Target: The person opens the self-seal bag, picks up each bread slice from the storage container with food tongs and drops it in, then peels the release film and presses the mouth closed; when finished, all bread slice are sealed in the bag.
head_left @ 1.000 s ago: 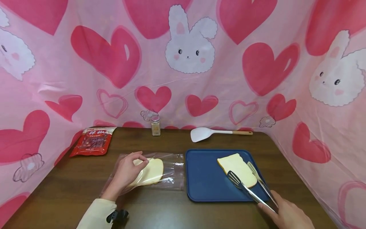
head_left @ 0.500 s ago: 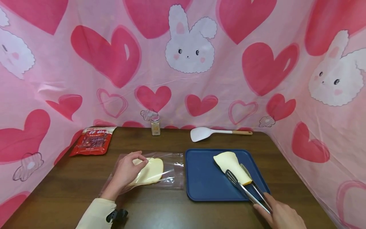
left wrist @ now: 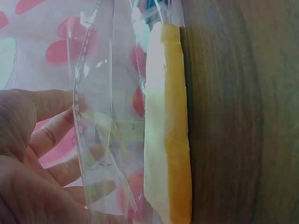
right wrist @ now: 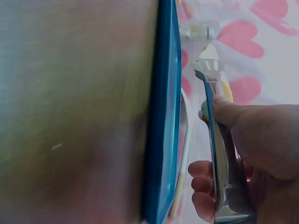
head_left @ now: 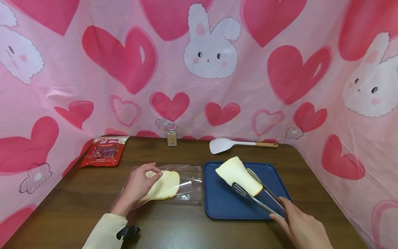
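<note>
Slotted metal tongs (head_left: 260, 203), gripped by the right hand (head_left: 304, 224), held a pale, bowed slice of bread (head_left: 238, 175) over the blue tray (head_left: 216, 202). The left hand (head_left: 138, 185) pinched a clear bag (head_left: 193, 191); a second slice (head_left: 167, 186), yellow-crusted, lay flat inside.

Clothing and fittings of the person's arms, head view.
The left sleeve (head_left: 104, 232) is cream-coloured and long, lightly creased, with a plain cuff ending at the wrist. Against the cuff's edge lies a black band (head_left: 122, 233) with a small pale glint, a rounded black unit (head_left: 134, 232) beside it. The left hand (head_left: 136, 186) and right hand (head_left: 303, 223) are bare.
</note>
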Tool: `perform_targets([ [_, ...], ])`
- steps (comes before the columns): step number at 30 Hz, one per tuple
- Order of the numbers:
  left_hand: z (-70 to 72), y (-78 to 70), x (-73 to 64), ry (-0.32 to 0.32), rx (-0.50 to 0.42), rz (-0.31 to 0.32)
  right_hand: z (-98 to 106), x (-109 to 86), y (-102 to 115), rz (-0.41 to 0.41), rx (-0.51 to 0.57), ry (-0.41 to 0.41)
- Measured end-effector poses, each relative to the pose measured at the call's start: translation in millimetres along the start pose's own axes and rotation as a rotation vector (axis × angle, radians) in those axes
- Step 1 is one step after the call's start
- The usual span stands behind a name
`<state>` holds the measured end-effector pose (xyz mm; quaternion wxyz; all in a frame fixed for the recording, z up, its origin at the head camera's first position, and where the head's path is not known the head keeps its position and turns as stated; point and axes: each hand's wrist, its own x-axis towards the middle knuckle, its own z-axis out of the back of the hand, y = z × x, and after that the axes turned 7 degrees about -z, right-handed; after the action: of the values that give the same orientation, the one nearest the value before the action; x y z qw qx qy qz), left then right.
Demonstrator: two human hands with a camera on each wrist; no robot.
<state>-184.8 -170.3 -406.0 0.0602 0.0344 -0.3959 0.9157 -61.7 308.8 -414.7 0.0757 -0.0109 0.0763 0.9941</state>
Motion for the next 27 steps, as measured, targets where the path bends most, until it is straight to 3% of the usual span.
perform_targets([
  [7,1.4,0.2,-0.3,-0.001,-0.002,-0.008,-0.9,8.5,30.7,0.251,-0.010,-0.230],
  [14,1.0,-0.9,1.9,-0.012,0.006,-0.016,-0.4,23.9,48.3,0.452,-0.107,-0.388],
  [27,0.1,-1.3,0.3,-0.021,0.010,-0.001,21.6,42.4,61.4,0.548,-0.105,-0.267],
])
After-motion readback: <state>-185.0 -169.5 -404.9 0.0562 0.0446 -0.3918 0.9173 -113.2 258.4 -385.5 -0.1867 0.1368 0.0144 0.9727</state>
